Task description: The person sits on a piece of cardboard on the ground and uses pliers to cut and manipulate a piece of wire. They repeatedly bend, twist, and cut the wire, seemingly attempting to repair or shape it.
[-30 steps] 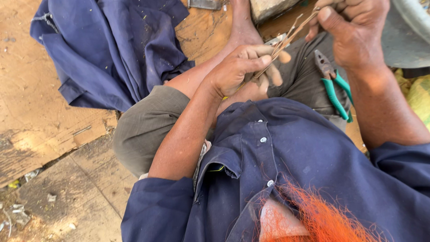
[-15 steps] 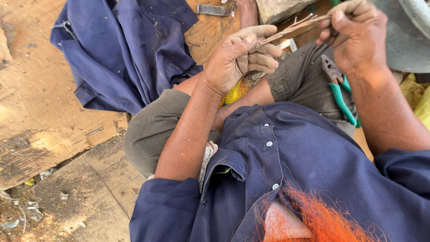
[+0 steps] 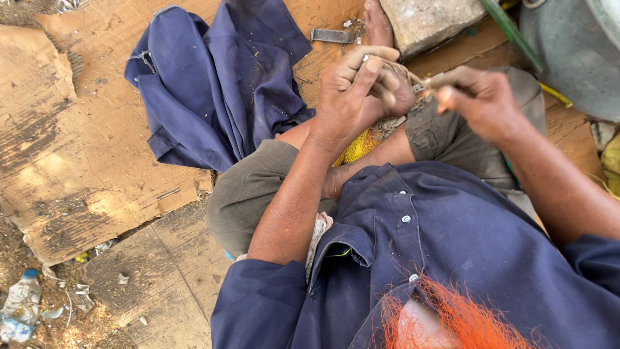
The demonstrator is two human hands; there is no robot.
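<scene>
Right now my left hand [image 3: 352,97] is raised above my bent knee, its fingers [image 3: 368,71] curled and pinching one end of a thin brownish bundle of wires [image 3: 413,79]. The thumb presses across the index finger, clamping the strands against them. My right hand [image 3: 481,103] sits just beside it, to the right of those fingers, and it is blurred; its fingers are closed round the other end of the bundle, though I cannot tell exactly how the tips meet. The bundle runs between the two hands, taut and nearly level, touching both.

Below my left fingers a patch of yellow mesh [image 3: 358,147] shows against my leg, partly hidden by my forearm. Beyond the fingers, further from me, lies a grey stone block [image 3: 433,22], with my bare foot [image 3: 376,22] just beside it. To the left of my left hand a crumpled dark blue garment [image 3: 219,84] is spread on sheets of worn cardboard [image 3: 77,161]. A small flat metal piece [image 3: 331,35] rests on the cardboard between garment and foot. To the far right of my right hand stands a grey metal basin [image 3: 575,58], with a green rod [image 3: 510,29] leaning across its edge. A crushed plastic bottle [image 3: 19,307] lies well apart, in the dirt.
</scene>
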